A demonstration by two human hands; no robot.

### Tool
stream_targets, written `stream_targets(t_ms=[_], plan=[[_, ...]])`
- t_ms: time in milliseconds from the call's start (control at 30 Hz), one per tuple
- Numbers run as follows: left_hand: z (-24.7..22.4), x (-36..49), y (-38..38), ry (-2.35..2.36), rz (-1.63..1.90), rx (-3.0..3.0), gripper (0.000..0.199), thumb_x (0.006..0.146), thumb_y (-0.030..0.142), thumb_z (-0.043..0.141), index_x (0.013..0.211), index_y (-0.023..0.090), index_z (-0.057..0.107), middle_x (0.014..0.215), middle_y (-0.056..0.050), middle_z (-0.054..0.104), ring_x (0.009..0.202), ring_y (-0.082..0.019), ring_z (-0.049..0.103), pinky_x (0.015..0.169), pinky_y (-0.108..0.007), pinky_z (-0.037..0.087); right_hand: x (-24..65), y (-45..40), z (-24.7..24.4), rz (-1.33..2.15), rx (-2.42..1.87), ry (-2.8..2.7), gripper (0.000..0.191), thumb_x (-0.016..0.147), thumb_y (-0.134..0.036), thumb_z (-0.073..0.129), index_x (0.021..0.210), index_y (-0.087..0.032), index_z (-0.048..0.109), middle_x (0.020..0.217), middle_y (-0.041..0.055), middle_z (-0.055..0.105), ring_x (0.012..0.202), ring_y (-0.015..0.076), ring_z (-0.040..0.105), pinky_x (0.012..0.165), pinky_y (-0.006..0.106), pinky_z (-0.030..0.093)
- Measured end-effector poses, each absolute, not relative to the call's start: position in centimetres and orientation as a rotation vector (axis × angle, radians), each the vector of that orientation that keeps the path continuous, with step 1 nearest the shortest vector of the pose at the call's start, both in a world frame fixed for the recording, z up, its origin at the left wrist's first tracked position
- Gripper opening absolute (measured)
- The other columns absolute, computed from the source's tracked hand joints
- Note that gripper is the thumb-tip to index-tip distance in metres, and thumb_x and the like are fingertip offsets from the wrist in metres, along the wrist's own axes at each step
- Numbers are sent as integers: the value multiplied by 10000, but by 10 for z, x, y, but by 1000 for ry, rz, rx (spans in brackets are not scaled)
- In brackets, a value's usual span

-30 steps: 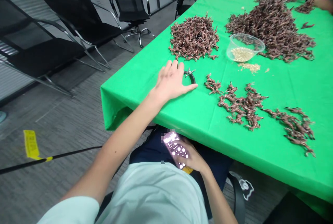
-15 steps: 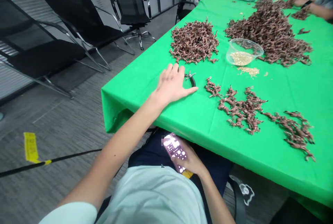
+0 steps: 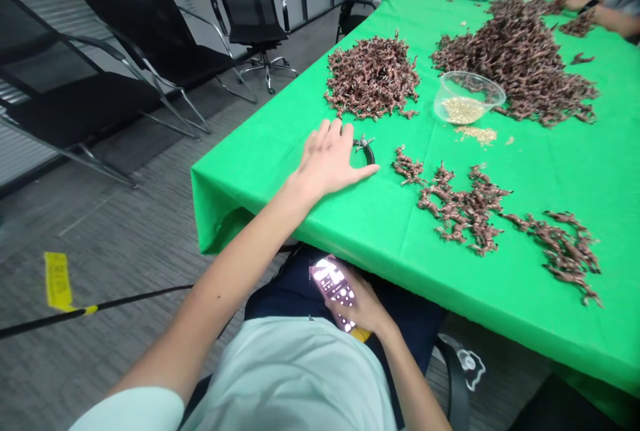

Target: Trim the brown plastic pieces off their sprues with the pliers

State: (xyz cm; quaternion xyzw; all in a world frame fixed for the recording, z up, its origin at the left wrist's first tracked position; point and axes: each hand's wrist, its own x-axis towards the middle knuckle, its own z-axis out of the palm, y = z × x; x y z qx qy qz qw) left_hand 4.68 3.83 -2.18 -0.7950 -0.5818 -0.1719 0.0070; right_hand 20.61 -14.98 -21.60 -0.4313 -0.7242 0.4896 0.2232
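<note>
Supporting the phone [image 3: 324,276] well seems to call for a firm palm and a light thumb: the right hand [image 3: 366,309] is closed around it, below the edge of the table [image 3: 270,157], at six o'clock from the left hand [image 3: 326,156]. That hand lies spread, palm down, gripping nothing visible; whether it touches the pliers [image 3: 371,155] at three o'clock, I cannot tell.

1 head-worn view, forward and down, close above the hands [image 3: 327,161] and lap [image 3: 280,294], green tablecloth [image 3: 273,144] ahead.
</note>
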Motion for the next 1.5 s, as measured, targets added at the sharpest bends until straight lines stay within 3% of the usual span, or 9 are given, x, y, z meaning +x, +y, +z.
stream_targets(t_ms=[367, 600, 700, 833, 1200, 1367, 1500], plan=[[-20, 46, 39, -1834, -540, -2493, 776, 774, 710, 545, 1312, 162, 437, 1271, -195, 491, 1267, -425, 362, 1047, -533, 309, 204, -148, -217, 1337, -1219, -2008, 843, 807, -407, 711, 1516, -340, 260, 1407, 34, 479, 1231, 280, 508, 1018, 403, 441], [-19, 48, 38, -1840, -534, -2490, 788, 776, 702, 548, 1327, 152, 426, 1273, -201, 486, 1266, -431, 357, 1042, -538, 313, 204, -150, -221, 1325, -1229, -2002, 853, 800, -452, 719, 1513, -318, 269, 1449, 53, 428, 1282, 290, 459, 1074, 433, 377], [-20, 48, 38, -1832, -537, -2487, 785, 772, 707, 550, 1328, 166, 428, 1271, -194, 490, 1256, -424, 371, 1041, -531, 320, 205, -152, -226, 1347, -1313, -1998, 969, 773, -506, 728, 1537, -252, 188, 1473, 109, 385, 1288, 323, 445, 1062, 468, 378], [-21, 48, 39, -1832, -539, -2480, 787, 770, 701, 558, 1335, 172, 418, 1273, -192, 487, 1270, -426, 359, 1051, -529, 312, 206, -154, -231, 1379, -1396, -1972, 1076, 727, -527, 757, 1537, -180, 140, 1399, 173, 451, 1229, 348, 495, 1008, 479, 420], [-22, 48, 39, -1849, -543, -2496, 782, 768, 688, 570, 1336, 175, 412, 1291, -187, 459, 1284, -432, 329, 1061, -539, 291, 207, -155, -235, 1365, -1306, -1974, 1093, 695, -458, 797, 1531, -195, 143, 1483, 147, 351, 1318, 321, 406, 1077, 461, 367], [-22, 48, 39, -1846, -540, -2489, 767, 767, 689, 577, 1328, 193, 415, 1273, -179, 475, 1269, -421, 349, 1056, -536, 303, 206, -154, -231, 1342, -1296, -1937, 878, 818, -467, 685, 1510, -188, 224, 1467, 132, 385, 1311, 295, 423, 1093, 452, 353], [-23, 48, 39, -1844, -538, -2494, 770, 768, 693, 574, 1328, 189, 412, 1280, -180, 472, 1267, -415, 352, 1060, -528, 305, 205, -154, -232, 1330, -1295, -1928, 905, 783, -445, 718, 1504, -186, 238, 1442, 135, 417, 1286, 304, 449, 1073, 450, 377]])
